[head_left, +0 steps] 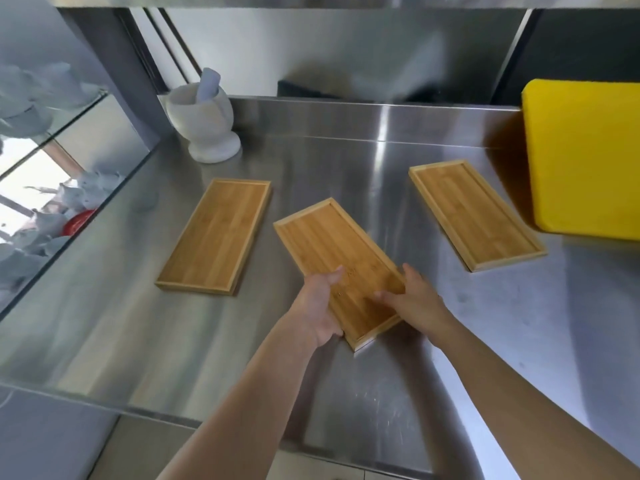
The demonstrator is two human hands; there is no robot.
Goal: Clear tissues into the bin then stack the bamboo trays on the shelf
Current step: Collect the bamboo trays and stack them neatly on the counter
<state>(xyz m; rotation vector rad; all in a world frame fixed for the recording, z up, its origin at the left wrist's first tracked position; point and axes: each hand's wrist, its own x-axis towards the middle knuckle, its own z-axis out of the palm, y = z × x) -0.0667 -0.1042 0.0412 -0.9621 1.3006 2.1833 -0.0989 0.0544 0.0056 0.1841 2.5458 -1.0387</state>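
Head view, looking down, shows us a stainless steel worktop [104, 327] with three bamboo trays on it. At the centre of the frame we see the middle tray [332, 258], turned at an angle, with both hands at its near end. The left hand [320, 306] grips the tray's left long edge near the corner, thumb lying over the rim onto the inner surface and fingers curled beneath. The right hand [412, 303] holds the right side of the same end, its fingers [384, 296] spread flat over the inner surface and the thumb pointing up along the right rim. We cannot tell whether the near end is lifted clear of the steel or resting on it.

Left of centre we see the left tray [216, 237] lying flat, well apart from the held one. Right of centre the right tray [476, 214] also lies flat, its far corner near a yellow board [585, 157] that fills the right edge of the frame. In the upper left of the worktop a white mortar [204, 123] stands with a pestle [209, 83] leaning inside it. At the left edge of the frame a glass cabinet [45, 188] holds pale crockery, blurred. A steel backsplash [346, 119] runs along the back of the worktop.
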